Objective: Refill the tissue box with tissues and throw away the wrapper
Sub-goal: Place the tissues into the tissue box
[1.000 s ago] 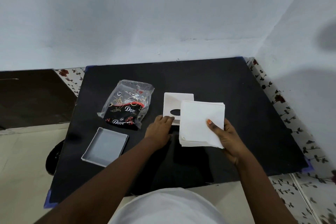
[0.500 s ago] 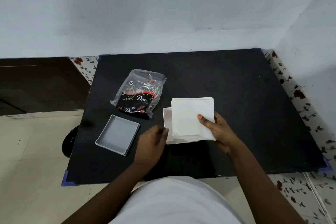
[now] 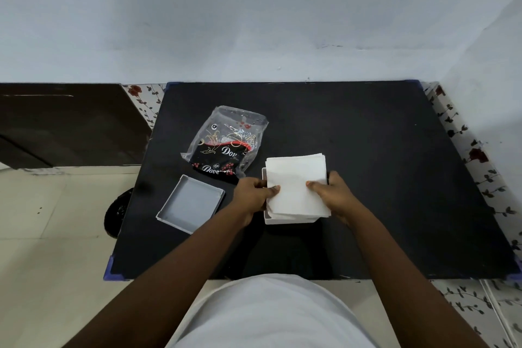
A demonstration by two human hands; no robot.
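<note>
From the head camera, a person in a white shirt leans over a black table [image 3: 367, 178] set into the corner of a pale-walled room. Both hands grip a stack of white tissues [image 3: 296, 183] sitting squarely over a white tissue box [image 3: 282, 219], which stands a little toward the table's near edge; only the box's left rim and near wall show beneath the stack, so how far the tissues have gone in cannot be told. The left hand [image 3: 254, 192] is curled on the stack's left edge, thumb on top; the right hand [image 3: 333, 192] is closed on the right edge the same way.

Just left of the box, toward the table's near-left corner, lies a shallow grey tray-like box part [image 3: 190, 203], open side up and holding nothing. Behind it, closer to the table's middle, lies the clear-and-black plastic wrapper [image 3: 226, 144] printed "Dove", flattened and crumpled, apart from both hands.

Below the table's left edge, a dark round object [image 3: 117, 213] sits on the cream floor tiles; what it is cannot be made out.
</note>
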